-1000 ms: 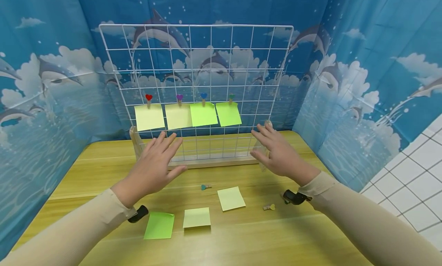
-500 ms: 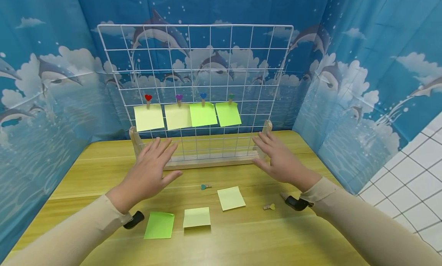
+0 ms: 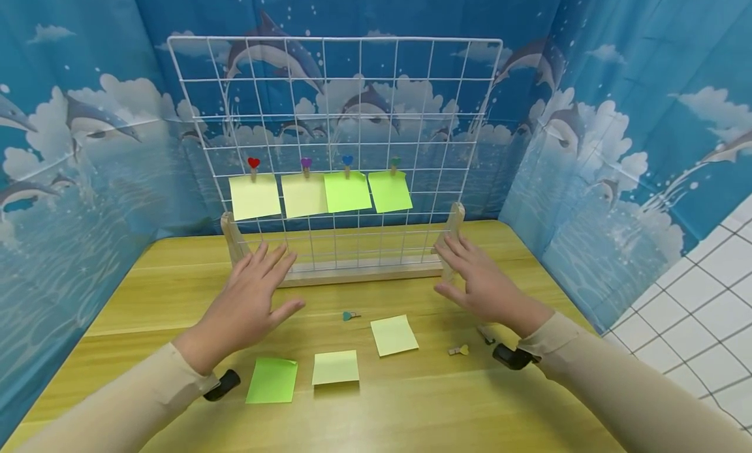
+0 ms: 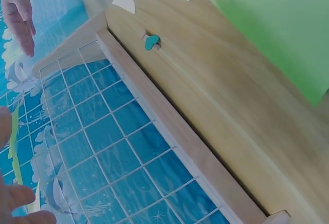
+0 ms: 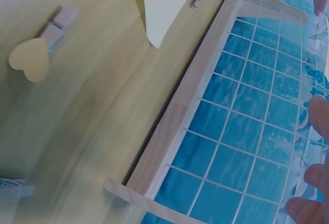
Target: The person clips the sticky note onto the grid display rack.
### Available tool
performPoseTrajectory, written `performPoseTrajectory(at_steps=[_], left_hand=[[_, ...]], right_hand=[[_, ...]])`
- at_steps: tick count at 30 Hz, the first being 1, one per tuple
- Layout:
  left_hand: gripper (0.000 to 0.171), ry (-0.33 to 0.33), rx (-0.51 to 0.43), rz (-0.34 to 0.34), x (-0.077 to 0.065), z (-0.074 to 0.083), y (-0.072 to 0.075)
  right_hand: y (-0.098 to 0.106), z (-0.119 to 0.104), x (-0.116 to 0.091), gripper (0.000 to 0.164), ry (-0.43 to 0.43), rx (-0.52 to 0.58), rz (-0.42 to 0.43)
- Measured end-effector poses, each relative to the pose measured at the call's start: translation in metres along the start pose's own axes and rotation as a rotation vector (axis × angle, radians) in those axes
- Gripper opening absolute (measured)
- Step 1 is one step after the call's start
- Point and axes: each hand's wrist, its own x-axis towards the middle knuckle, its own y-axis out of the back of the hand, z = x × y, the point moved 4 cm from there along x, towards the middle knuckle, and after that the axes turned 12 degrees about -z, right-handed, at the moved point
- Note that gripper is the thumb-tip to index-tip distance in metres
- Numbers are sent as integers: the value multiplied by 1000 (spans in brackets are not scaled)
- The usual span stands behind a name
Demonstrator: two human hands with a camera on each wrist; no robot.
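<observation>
Both hands hover in front of a white wire grid [image 3: 376,117] in a wooden stand. My left hand [image 3: 243,303], fingers spread and holding nothing, is near the stand's left foot. The right hand [image 3: 484,280] is likewise spread and bare, its fingertips overlapping the stand's right foot [image 3: 455,218]. Pale yellow notes [image 3: 255,197] and green notes [image 3: 348,193] hang in a row on the grid, each under a heart clothespin, such as the red one [image 3: 254,164]. On the table between the hands lies a teal heart clothespin [image 4: 152,42].
Nearer on the wooden table [image 3: 411,414] lie a green sticky note [image 3: 272,380] and two pale yellow ones, the middle note [image 3: 335,367] and the right note [image 3: 394,335]. A yellow heart clothespin [image 5: 31,59] lies right of them, another clothespin [image 3: 485,335] beside the right wrist. Dolphin curtains [image 3: 605,146] enclose the table.
Both hands have drawn slightly back and down from the grid, moving a little apart. The notes and clothespins stay where they were.
</observation>
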Motion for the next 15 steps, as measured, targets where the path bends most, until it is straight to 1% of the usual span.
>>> performPoseTrajectory(at_steps=[8, 15], left_hand=[[81, 24, -23, -34, -10, -5, -9], [81, 51, -58, -82, -20, -10, -20]], right_hand=[[-11, 2, -9, 74, -33, 23, -28], [-22, 5, -16, 75, -44, 24, -80]])
